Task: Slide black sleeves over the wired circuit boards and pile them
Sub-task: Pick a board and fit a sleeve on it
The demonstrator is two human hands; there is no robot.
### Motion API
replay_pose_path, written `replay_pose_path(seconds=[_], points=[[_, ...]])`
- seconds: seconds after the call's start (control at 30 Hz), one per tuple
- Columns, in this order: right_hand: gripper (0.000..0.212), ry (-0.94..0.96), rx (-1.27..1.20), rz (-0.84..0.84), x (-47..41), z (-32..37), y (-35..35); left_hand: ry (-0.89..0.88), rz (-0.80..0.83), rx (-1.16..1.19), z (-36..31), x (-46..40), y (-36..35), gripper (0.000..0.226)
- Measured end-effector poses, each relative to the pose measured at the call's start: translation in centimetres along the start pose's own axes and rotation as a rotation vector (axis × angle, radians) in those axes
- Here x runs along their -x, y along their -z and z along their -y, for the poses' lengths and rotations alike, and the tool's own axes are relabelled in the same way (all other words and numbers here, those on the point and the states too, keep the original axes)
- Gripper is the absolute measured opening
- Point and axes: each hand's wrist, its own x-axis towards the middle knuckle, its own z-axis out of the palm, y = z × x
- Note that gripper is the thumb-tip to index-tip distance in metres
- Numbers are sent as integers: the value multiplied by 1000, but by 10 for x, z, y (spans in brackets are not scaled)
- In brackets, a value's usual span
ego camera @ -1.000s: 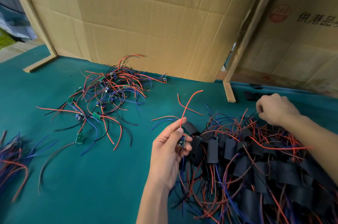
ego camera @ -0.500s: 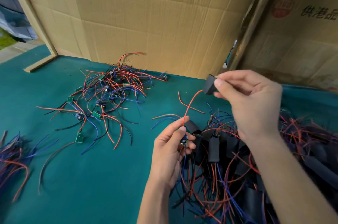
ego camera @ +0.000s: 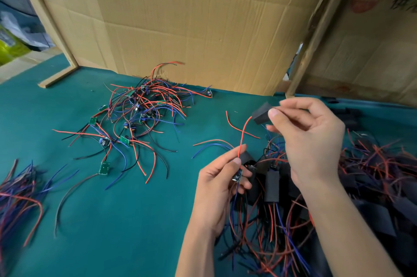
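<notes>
Right hand [ego camera: 311, 141] fingers [ego camera: 278, 116] pinching one black sleeve [ego camera: 261, 114] at the tip of a red wire [ego camera: 243, 134]; left hand [ego camera: 218, 188] fingers clamped on the small circuit board [ego camera: 238, 177] that wire rises from. Beyond: sleeved pile [ego camera: 327, 204] under the right forearm, unsleeved boards [ego camera: 140, 118] in a tangle well apart on the green tabletop [ego camera: 135, 220], cardboard wall [ego camera: 191, 28] behind. Risk, as judged: limp wire tip buckling at the sleeve mouth, or trailing blue leads snagging the pile.
</notes>
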Motion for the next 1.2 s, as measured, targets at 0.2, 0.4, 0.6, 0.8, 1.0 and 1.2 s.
replay_pose_path(seconds=[0.2, 0.4, 0.6, 0.8, 1.0, 1.2], points=[[20, -77, -58, -59, -2, 3, 6, -9, 23, -67, 1, 1, -1, 26], [37, -156, 35, 72, -1, 1, 4, -35, 20, -58, 2, 3, 0, 20], [51, -303, -25, 166, 2, 0, 1, -56, -18, 7, 1, 2, 0, 19], [56, -299, 104, 306, 4, -3, 2, -56, -28, 85, -1, 3, 0, 29], [55, -199, 234, 332, -1, -7, 10, 8, 95, 211, -3, 1, 5, 44], [57, -197, 280, 413, 0, -4, 12, -10, 174, 323, -1, 4, 6, 54]])
